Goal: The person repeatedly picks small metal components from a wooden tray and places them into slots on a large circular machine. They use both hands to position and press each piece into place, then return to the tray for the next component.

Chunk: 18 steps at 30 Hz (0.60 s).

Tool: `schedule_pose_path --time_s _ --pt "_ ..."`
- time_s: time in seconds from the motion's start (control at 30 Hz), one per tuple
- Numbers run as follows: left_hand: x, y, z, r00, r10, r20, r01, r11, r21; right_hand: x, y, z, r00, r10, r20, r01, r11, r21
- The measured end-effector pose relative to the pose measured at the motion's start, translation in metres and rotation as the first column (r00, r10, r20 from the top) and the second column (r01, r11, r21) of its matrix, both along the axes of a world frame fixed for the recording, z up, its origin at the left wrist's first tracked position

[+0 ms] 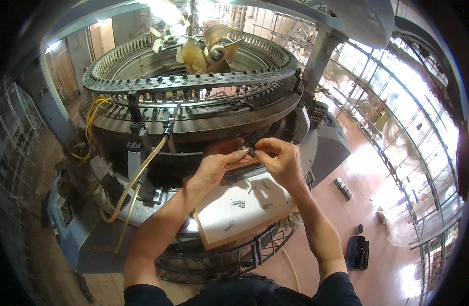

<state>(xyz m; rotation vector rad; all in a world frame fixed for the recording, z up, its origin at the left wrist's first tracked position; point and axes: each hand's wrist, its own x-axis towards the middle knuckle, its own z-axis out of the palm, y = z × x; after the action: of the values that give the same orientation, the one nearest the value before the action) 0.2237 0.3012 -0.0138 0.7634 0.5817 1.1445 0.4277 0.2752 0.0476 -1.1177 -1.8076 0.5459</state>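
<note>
My left hand (217,165) and my right hand (282,159) meet in front of the large round machine (219,127), just above a pale board. Between their fingertips is a small dark metal piece (251,152); its exact kind is too small to make out. Both hands are closed in a pinch on it. Below them the white-topped board (214,217) with brown edges rests at the machine's front. Several small grey metal pieces (238,203) lie spread over it, some looking like bolts or little clamps.
A fan with brass-coloured blades (214,53) sits within the toothed upper ring (188,81). A yellowish hose (137,176) hangs at the left front. On the floor to the right are a dark ribbed block (343,188) and an opened black case (358,253). Metal racks (397,102) stand beyond.
</note>
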Motion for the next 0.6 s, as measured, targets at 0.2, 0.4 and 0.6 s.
schedule_pose_path --time_s 0.2,0.4,0.6 --pt "0.0 -0.001 0.0 1.0 0.004 0.01 -0.005 0.996 0.086 -0.005 -0.003 0.006 0.998 0.056 -0.021 -0.056 0.998 0.003" --pt "-0.003 0.003 -0.002 1.0 0.002 0.027 -0.004 0.998 0.058 -0.005 -0.004 0.014 0.987 -0.02 0.161 0.015 0.999 0.031" --pt "-0.004 0.007 -0.005 0.995 -0.044 0.087 0.033 0.992 0.118 -0.018 -0.007 0.048 0.992 -0.076 0.096 0.061 0.986 0.153"
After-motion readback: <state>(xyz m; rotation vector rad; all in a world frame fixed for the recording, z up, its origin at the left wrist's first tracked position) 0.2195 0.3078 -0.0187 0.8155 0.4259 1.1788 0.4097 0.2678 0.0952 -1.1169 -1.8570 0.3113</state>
